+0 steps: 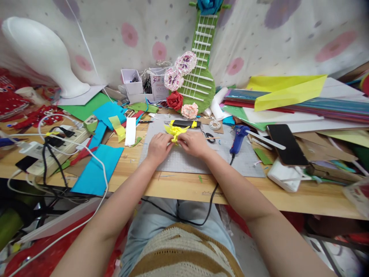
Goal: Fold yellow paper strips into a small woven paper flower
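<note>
Both hands meet over a grey cutting mat [190, 163] at the middle of the table. Between them is a yellow paper flower [176, 130] with pointed petals spread upward. My left hand [159, 148] pinches its base from the left. From the right, the fingers of my right hand [194, 144] close on the same base; the fingertips partly hide it. Just behind the flower lies a yellow-and-black utility knife [186, 124]. A roll of white tape [215, 125] and black-handled scissors [210, 137] rest right of my right hand.
A blue glue gun [239, 138] lies on the mat's right, its black cord running over the table edge. Farther right are a phone [286, 144] and stacked paper. Blue crepe paper [99, 169] and a power strip [63, 150] sit left. A green paper guitar [200, 80] stands behind.
</note>
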Demonstrator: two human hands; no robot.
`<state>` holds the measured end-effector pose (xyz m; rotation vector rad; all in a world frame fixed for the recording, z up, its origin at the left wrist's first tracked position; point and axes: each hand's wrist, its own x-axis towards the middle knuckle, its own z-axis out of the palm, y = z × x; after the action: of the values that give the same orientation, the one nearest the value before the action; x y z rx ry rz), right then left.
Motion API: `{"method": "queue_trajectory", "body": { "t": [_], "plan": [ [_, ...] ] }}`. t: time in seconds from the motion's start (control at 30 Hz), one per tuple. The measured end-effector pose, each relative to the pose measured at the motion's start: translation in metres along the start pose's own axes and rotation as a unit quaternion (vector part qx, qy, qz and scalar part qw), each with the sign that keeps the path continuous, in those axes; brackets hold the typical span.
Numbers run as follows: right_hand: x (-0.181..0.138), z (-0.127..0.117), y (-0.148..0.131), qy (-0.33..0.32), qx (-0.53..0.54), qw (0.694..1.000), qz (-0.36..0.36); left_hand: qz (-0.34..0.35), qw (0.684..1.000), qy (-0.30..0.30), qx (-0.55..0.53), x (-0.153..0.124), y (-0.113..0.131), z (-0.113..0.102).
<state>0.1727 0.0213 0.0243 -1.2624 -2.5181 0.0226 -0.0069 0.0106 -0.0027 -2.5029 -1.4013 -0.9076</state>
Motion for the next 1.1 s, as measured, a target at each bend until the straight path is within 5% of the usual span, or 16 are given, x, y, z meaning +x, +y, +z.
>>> {"method": "queue_trajectory", "body": {
  "t": [0.47,0.77,1.1],
  "plan": [
    [0.004,-0.002,-0.002,-0.043,0.043,0.996,0.065,0.033,0.999,-0.027,0.024,0.002,0.002,0.000],
    [0.001,0.005,-0.002,-0.034,0.023,0.998,0.040,-0.013,0.998,-0.027,-0.048,0.000,-0.002,0.003],
    [0.000,0.007,-0.012,-0.039,0.056,0.992,0.108,-0.092,0.992,-0.016,-0.079,-0.002,-0.002,0.007]
  ]
}}
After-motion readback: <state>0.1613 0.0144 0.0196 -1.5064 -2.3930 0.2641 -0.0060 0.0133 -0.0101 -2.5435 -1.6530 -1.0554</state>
